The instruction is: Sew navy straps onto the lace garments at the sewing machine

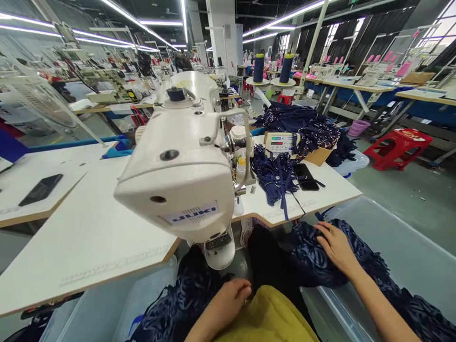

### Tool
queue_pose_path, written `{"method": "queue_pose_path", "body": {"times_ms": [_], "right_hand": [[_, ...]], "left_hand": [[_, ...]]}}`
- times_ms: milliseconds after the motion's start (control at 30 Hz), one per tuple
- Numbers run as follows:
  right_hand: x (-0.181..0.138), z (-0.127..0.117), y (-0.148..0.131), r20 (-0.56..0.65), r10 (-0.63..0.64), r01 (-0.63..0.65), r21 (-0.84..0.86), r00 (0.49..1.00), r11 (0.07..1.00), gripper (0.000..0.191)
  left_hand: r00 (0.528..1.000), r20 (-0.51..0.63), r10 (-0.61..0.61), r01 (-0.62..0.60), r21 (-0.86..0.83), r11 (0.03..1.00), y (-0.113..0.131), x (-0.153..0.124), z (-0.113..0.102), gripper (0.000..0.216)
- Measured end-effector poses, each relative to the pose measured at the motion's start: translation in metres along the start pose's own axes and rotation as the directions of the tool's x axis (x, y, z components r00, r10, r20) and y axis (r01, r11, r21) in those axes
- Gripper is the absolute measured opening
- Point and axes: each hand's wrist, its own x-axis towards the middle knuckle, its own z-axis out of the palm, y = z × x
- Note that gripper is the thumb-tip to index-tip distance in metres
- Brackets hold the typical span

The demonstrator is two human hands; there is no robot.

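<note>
My right hand (335,244) lies on a heap of dark navy patterned fabric (309,256) over the edge of a clear plastic bin, its fingers apart. My left hand (231,297) rests low by my lap, fingers curled inward; whatever may be inside them is hidden. More navy patterned fabric (167,304) hangs beside it on the left. Between and beyond both hands stands a white JUKI sewing machine (178,180), its narrow arm end (221,256) pointing down toward my knees.
On the white table (107,228) lie navy straps (274,175) with metal fittings, a black phone (306,176) and a control box (280,143). Clear bins (402,242) flank my legs. Two navy thread cones (259,69) stand behind; a red stool (399,147) is at right.
</note>
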Motion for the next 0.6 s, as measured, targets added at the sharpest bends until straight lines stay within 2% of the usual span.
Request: {"method": "queue_pose_path", "body": {"times_ms": [100, 167, 267, 367, 433, 467, 500, 533, 567, 600], "right_hand": [[-0.025, 0.008, -0.005, 0.094, -0.101, 0.099, 0.018, 0.99, 0.995, 0.028], [-0.035, 0.007, -0.003, 0.105, -0.115, 0.113, 0.02, 0.988, 0.993, 0.024], [-0.034, -0.009, 0.006, -0.007, -0.059, 0.059, -0.001, 0.998, 0.998, 0.031], [-0.021, -0.048, 0.003, -0.207, 0.039, -0.046, -0.027, 0.977, 0.999, 0.036], [-0.01, -0.082, -0.019, -0.279, 0.059, -0.066, -0.014, 0.958, 0.998, 0.028], [-0.004, -0.099, -0.037, -0.278, 0.038, -0.039, 0.004, 0.96, 0.999, 0.022], [0.001, -0.114, -0.058, -0.272, -0.032, 0.048, 0.053, 0.962, 0.997, 0.017], [0.006, -0.125, -0.081, -0.25, -0.123, 0.154, 0.109, 0.96, 0.982, 0.013], [0.011, -0.133, -0.106, -0.179, -0.209, 0.242, 0.19, 0.962, 0.951, 0.012], [0.014, -0.136, -0.129, -0.126, -0.281, 0.306, 0.269, 0.951, 0.913, 0.014]], "left_hand": [[0.998, -0.01, -0.062, 0.062, 0.01, 0.998, -0.02, -0.005, 0.004, 0.028], [0.997, -0.001, -0.075, 0.075, 0.003, 0.997, -0.026, -0.008, 0.005, 0.028], [0.998, 0.011, -0.066, 0.066, -0.029, 0.997, -0.021, -0.007, 0.005, 0.029], [0.997, 0.067, -0.024, 0.031, -0.109, 0.994, -0.003, -0.004, 0.001, 0.032], [0.989, 0.143, 0.035, -0.01, -0.172, 0.985, 0.015, -0.004, 0.0, 0.038], [0.98, 0.187, 0.073, -0.031, -0.221, 0.975, 0.023, -0.003, 0.002, 0.043], [0.965, 0.231, 0.12, -0.042, -0.316, 0.948, 0.031, -0.003, 0.004, 0.05], [0.945, 0.275, 0.177, -0.033, -0.459, 0.888, 0.037, -0.002, 0.008, 0.057], [0.921, 0.306, 0.241, 0.005, -0.628, 0.778, 0.041, -0.001, 0.012, 0.065], [0.9, 0.315, 0.302, 0.067, -0.783, 0.618, 0.043, 0.0, 0.017, 0.072]]}}
